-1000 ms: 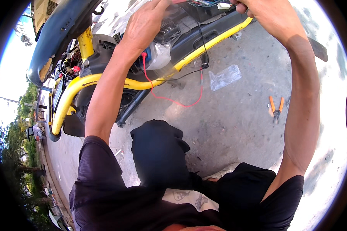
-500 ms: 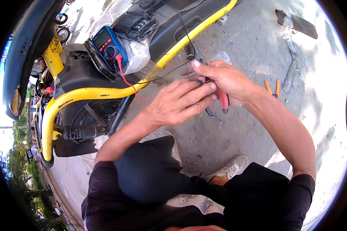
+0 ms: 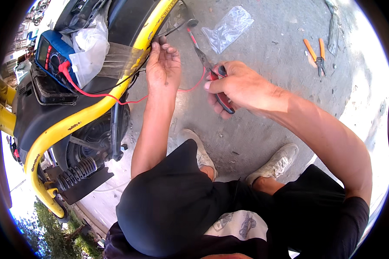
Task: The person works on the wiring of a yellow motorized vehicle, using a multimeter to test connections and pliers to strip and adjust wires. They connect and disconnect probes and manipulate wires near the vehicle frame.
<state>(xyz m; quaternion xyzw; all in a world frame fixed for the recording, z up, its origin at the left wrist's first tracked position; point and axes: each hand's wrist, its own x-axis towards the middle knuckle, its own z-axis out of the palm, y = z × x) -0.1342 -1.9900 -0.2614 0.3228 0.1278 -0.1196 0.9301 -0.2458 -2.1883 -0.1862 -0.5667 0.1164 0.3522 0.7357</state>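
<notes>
My right hand [image 3: 242,88] is closed round the red-and-black handles of a pair of pliers [image 3: 205,60], whose jaws point up and left. My left hand [image 3: 163,71] is raised palm up beside the yellow tube of a vehicle, its curled fingers closed at a thin black cable [image 3: 173,30]; the exact grip is partly hidden. Between the two hands a red test probe [image 3: 192,38] lies over the ground. Its red lead [image 3: 134,102] passes behind my left wrist to a blue multimeter [image 3: 52,58] resting on the vehicle.
The yellow tube [image 3: 88,113] curves along the vehicle's side, above a wheel [image 3: 97,136] and a coil spring [image 3: 77,172]. White plastic wrapping [image 3: 90,47] is beside the multimeter. On the ground are a clear plastic bag [image 3: 229,28] and orange-handled pliers [image 3: 319,56].
My hands have come apart: the left went left and up to the yellow tube, the right keeps the red-and-black pliers. The view has shifted, so the vehicle sits further left.
</notes>
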